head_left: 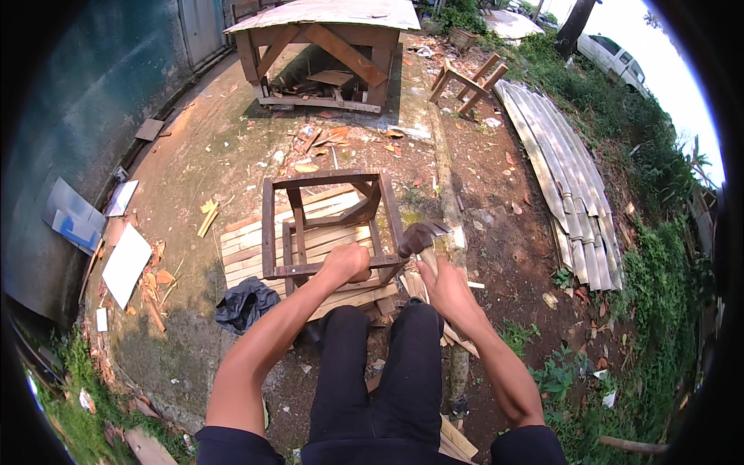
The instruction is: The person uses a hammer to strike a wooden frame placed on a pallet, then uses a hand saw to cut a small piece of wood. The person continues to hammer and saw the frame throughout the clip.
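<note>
Within the right grip [445,287], hammer [422,241]

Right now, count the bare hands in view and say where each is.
2: the left hand, apparently closed on the near side of the wooden frame; the right hand, gripping the hammer.

Left grip [348,263] near right grip [443,285], both tight

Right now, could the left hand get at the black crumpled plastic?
Probably yes: the left hand would have to leave the wooden frame, but the black crumpled plastic lies in the open on that side.
</note>
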Motion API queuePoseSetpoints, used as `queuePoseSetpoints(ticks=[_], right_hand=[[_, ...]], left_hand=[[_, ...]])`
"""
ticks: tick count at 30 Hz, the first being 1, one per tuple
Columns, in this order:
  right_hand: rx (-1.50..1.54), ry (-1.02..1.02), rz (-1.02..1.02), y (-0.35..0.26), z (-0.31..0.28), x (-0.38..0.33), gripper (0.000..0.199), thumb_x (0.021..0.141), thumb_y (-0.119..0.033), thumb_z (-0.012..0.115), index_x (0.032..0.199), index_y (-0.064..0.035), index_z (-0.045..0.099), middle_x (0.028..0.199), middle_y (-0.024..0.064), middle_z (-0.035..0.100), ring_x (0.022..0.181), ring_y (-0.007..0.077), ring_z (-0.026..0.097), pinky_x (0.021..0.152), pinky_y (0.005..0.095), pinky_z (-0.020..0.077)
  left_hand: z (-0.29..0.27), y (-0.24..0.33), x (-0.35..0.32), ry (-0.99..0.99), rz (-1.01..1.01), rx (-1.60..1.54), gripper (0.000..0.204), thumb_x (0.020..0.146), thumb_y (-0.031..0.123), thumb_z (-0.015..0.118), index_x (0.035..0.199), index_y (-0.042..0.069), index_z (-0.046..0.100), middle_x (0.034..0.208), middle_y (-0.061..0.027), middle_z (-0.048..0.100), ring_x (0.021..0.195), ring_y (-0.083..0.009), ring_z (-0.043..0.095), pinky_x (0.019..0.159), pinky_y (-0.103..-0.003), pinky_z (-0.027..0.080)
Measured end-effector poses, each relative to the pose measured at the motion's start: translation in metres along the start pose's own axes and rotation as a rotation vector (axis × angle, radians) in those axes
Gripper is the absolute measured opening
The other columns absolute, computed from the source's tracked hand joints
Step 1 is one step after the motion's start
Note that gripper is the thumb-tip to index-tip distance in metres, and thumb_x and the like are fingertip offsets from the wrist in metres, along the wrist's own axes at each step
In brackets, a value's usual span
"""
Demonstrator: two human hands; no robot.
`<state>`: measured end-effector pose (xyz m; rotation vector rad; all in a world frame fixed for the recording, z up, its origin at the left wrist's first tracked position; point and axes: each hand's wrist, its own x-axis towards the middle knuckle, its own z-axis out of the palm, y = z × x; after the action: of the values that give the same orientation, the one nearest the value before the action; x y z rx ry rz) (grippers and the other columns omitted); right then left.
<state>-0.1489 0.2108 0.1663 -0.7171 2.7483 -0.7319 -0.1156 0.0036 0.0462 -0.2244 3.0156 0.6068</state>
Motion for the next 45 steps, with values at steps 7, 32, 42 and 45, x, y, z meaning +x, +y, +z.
queuePoseSetpoints(ticks=[7,32,42,45], right_hand=[[0.526,0.401,-0.168,-0.039,-0.103,-0.007,0.044,0.105,-0.041,0.048,0.099,0.0013,0.055,0.062,0.0103,0.053,0.055,0.0213,0.054,0.052,0.0365,0.043],[0.158,-0.101,0.174,0.051,0.003,0.027,0.05,0.103,-0.044,0.047,0.089,0.0029,0.054,0.068,0.0154,0.062,0.05,0.0277,0.062,0.048,0.0423,0.0497],[0.294,0.58,-0.164,-0.012,-0.021,-0.005,0.038,0.104,-0.029,0.049,0.104,0.0087,0.053,0.068,0.0228,0.061,0.06,0.0376,0.066,0.056,0.0445,0.0501],[-0.048,-0.031,0.114,0.019,0.014,0.007,0.051,0.102,-0.039,0.05,0.111,0.0113,0.056,0.093,0.0407,0.062,0.094,0.0563,0.061,0.083,0.0575,0.0475]], left_hand=[[0.002,-0.001,0.0,-0.008,0.035,0.026,0.025,0.07,0.02,0.064,0.077,-0.003,0.069,0.085,-0.0289,0.069,0.083,-0.0431,0.069,0.076,-0.05,0.056],[-0.009,0.004,0.003,-0.138,-0.024,-0.005,0.03,0.071,0.02,0.063,0.085,-0.005,0.072,0.09,-0.0292,0.069,0.087,-0.0449,0.068,0.08,-0.05,0.056],[0.001,0.001,0.005,-0.049,-0.046,-0.049,0.03,0.068,0.022,0.065,0.08,-0.006,0.071,0.092,-0.0288,0.07,0.087,-0.0432,0.069,0.078,-0.05,0.056],[-0.007,0.004,0.001,-0.113,-0.038,-0.036,0.032,0.068,0.022,0.065,0.083,-0.006,0.072,0.094,-0.0306,0.069,0.09,-0.0443,0.068,0.08,-0.05,0.056]])
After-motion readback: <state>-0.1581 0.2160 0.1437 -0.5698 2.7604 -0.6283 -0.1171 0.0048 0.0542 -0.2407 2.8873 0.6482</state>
